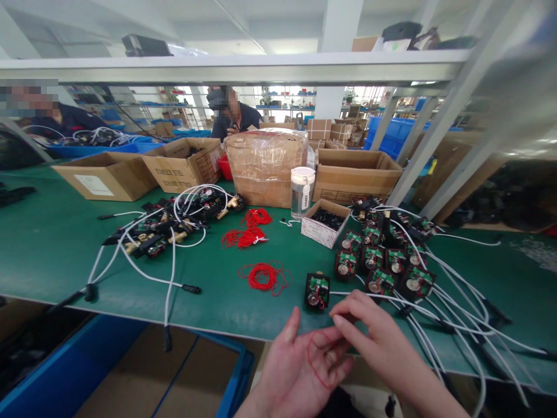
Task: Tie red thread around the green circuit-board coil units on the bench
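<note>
My left hand [302, 363] is turned palm up near the table's front edge, thumb stretched out and fingers half curled. A thin red ring [310, 361] lies across its palm and fingers. The thumb and fingertips of my right hand [369, 325] are pinched together at the left fingertips; what is between them is too small to make out. Just beyond my hands stands a black square housing [317, 292] with a green circuit board and a white cable. Farther off, a heap of thin red rings [263, 276] lies on the green tabletop [217, 313].
More red rings [243, 237] lie behind. Similar housings with white cables are grouped at right [380, 283] and left [161, 232]. A small box of black parts [324, 232], a clear bottle [301, 194] and cardboard boxes [270, 168] stand behind. Two people are across the table.
</note>
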Available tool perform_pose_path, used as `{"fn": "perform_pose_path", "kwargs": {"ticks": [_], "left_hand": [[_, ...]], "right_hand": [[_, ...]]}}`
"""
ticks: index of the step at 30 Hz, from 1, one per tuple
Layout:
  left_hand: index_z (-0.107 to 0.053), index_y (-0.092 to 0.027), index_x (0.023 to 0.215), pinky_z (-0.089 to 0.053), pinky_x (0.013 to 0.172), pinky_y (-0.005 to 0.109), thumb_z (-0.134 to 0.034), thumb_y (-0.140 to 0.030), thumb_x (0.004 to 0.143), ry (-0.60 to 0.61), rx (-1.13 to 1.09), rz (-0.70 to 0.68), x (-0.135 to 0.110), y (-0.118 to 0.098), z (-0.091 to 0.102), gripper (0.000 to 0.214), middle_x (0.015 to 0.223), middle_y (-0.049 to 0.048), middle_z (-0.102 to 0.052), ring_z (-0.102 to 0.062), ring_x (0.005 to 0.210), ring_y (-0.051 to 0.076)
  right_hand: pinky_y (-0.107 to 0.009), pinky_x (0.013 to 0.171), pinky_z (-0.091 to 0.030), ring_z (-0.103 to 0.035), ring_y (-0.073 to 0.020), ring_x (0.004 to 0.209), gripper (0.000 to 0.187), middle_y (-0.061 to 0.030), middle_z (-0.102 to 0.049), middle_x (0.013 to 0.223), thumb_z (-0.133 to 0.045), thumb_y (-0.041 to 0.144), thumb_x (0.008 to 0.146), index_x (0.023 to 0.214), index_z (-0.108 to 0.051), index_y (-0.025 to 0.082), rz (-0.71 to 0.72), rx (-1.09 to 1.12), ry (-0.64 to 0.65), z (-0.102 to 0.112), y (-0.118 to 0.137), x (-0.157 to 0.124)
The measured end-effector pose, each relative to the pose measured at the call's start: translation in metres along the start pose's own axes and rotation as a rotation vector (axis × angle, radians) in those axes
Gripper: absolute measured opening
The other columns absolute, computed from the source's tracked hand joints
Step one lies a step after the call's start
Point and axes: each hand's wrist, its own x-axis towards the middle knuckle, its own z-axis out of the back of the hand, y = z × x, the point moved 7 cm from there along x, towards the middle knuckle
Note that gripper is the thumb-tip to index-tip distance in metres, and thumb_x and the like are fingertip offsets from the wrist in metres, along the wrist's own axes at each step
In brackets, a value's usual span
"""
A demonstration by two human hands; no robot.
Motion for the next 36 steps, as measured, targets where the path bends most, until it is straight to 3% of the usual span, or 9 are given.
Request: {"fn": "perform_pose_path", "kwargs": {"ticks": [6,12,18,23,29,36], "left_hand": [[-0.055,-0.016,0.144,-0.042,0.106,0.040,-0.023,-0.058,0.105,0.009,-0.027,-0.014,-0.001,0.001,0.003,0.066,0.141,0.0090,-0.065,-0.061,0.124,0.023],[-0.056,0.004,0.138,-0.036,0.114,0.034,-0.021,-0.055,0.106,0.025,-0.033,-0.012,-0.001,0.000,0.001,0.076,0.122,0.0166,-0.074,-0.063,0.121,0.023],[-0.055,-0.009,0.142,-0.036,0.114,0.041,-0.023,-0.059,0.105,0.004,-0.042,-0.038,-0.002,-0.001,0.004,0.070,0.138,0.0123,-0.066,-0.061,0.124,0.024],[-0.062,-0.003,0.129,-0.036,0.112,0.038,-0.028,-0.059,0.104,0.006,-0.051,0.006,-0.001,0.003,0.001,0.070,0.126,0.0167,-0.071,-0.064,0.117,0.024],[-0.067,-0.006,0.112,-0.041,0.104,0.034,-0.031,-0.060,0.103,0.019,-0.082,0.031,0.001,0.007,-0.003,0.066,0.106,0.0149,-0.076,-0.069,0.102,0.021],[-0.059,-0.007,0.136,-0.033,0.117,0.041,-0.025,-0.058,0.105,0.007,-0.077,-0.055,-0.001,-0.007,0.003,0.069,0.134,0.0137,-0.068,-0.061,0.125,0.024]], "right_hand": [[-0.036,0.082,-0.045,-0.056,-0.0212,0.091,0.023,-0.0041,-0.059,0.092,-0.046,0.029,0.099,0.090,-0.066,0.023,-0.028,0.030,-0.057,0.005,-0.008,-0.004],[-0.036,0.082,-0.045,-0.057,-0.0215,0.093,0.020,-0.0046,-0.060,0.094,-0.048,0.029,0.099,0.091,-0.065,0.023,-0.003,0.023,-0.097,0.008,-0.009,-0.008],[-0.037,0.086,-0.047,-0.057,-0.0211,0.097,0.020,-0.0046,-0.061,0.098,-0.048,0.023,0.099,0.095,-0.067,0.023,0.027,0.010,-0.091,0.005,-0.006,-0.009],[-0.036,0.081,-0.049,-0.057,-0.0205,0.093,0.016,-0.0040,-0.059,0.095,-0.051,0.018,0.095,0.091,-0.066,0.023,0.029,-0.017,-0.051,0.001,0.000,-0.008],[-0.033,0.079,-0.048,-0.059,-0.0192,0.091,0.017,-0.0028,-0.059,0.094,-0.056,0.013,0.092,0.083,-0.067,0.023,0.044,-0.010,0.061,-0.012,0.009,-0.001],[-0.034,0.081,-0.049,-0.059,-0.0197,0.090,0.019,-0.0035,-0.062,0.093,-0.050,0.024,0.098,0.093,-0.068,0.023,0.024,0.030,-0.077,0.004,-0.001,0.003]]}}
